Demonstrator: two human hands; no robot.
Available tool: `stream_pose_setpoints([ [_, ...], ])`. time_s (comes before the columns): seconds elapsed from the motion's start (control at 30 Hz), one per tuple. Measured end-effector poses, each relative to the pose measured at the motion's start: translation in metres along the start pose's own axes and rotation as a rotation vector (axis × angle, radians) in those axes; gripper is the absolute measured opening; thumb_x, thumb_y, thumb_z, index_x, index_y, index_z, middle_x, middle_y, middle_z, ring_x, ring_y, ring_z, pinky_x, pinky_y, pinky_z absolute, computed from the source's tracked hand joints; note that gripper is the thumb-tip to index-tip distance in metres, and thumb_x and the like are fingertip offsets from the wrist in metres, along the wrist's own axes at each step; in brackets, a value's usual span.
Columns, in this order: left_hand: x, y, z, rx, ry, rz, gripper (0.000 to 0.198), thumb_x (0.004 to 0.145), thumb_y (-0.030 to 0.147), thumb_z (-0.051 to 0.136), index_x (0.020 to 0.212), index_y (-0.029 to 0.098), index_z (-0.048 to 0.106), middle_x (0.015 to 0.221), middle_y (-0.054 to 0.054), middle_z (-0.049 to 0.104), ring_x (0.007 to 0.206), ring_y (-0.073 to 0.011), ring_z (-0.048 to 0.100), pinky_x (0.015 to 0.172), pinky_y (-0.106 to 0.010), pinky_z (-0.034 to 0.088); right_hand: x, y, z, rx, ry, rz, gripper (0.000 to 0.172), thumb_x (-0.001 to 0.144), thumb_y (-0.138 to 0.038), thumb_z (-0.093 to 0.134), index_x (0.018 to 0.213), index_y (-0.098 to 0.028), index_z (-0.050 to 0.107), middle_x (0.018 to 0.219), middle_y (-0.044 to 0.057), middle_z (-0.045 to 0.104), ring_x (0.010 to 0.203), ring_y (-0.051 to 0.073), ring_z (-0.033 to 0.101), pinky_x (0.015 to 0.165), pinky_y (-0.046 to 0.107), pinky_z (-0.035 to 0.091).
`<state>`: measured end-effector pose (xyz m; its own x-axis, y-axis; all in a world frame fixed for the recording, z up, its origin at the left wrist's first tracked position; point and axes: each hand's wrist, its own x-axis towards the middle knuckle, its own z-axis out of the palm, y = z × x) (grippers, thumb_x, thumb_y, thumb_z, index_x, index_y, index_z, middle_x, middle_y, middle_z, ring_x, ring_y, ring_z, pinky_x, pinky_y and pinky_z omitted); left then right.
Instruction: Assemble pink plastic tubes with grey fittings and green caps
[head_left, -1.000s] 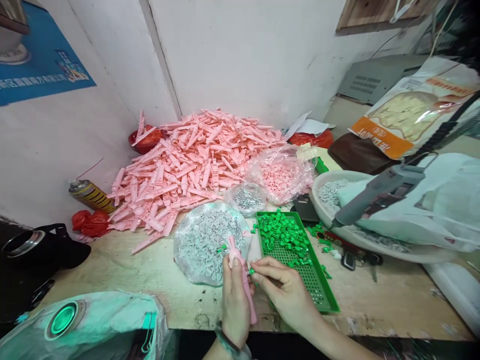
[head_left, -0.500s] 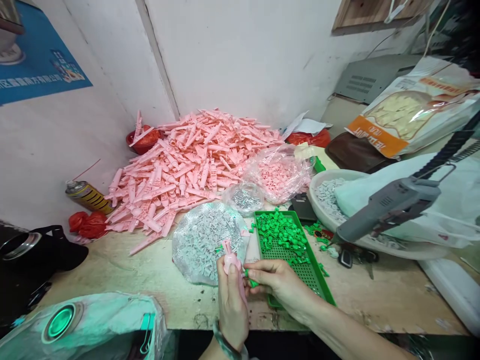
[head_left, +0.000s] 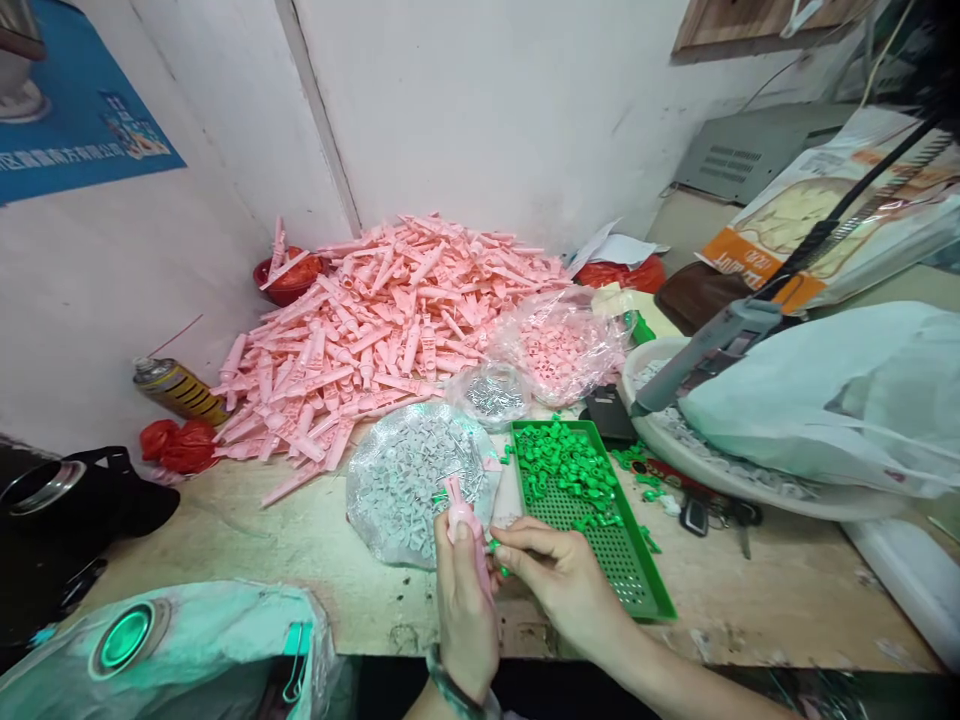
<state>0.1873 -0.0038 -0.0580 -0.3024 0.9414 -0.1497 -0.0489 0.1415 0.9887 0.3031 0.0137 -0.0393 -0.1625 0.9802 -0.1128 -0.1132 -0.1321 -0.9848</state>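
The left hand (head_left: pixel 465 610) grips a tilted pink plastic tube (head_left: pixel 460 518), while the right hand (head_left: pixel 562 585) pinches a small green cap (head_left: pixel 495 548) beside its tip. A loose pinch could drop the cap into the clear bag (head_left: pixel 397 490) of gray pieces, just far-left, or the green tray (head_left: pixel 637 560), right.
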Motion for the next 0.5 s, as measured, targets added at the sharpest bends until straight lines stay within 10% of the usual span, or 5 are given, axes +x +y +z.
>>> stream_pose_setpoints([
  [0.23,-0.01,0.0,-0.002,0.084,-0.007,0.176,0.042,0.091,0.052,0.045,0.114,0.018,0.055,0.106,-0.014,0.059,0.102,-0.0276,0.056,0.085,-0.037,0.046,-0.005,0.003,0.0,-0.1,0.018,-0.031,0.021,0.077,-0.043,0.072,0.08,-0.024,0.081,0.072,0.005,0.068,0.068,0.018,0.062,0.062,0.027,0.053],
  [0.5,-0.004,0.013,0.0,-0.058,0.055,-0.068,0.039,0.09,0.054,0.044,0.106,0.02,0.055,0.101,-0.011,0.057,0.099,-0.0246,0.054,0.082,-0.032,0.047,0.002,-0.004,0.002,0.002,-0.062,0.016,0.024,0.074,-0.046,0.075,0.078,-0.023,0.081,0.069,0.003,0.067,0.065,0.017,0.061,0.062,0.027,0.052],
])
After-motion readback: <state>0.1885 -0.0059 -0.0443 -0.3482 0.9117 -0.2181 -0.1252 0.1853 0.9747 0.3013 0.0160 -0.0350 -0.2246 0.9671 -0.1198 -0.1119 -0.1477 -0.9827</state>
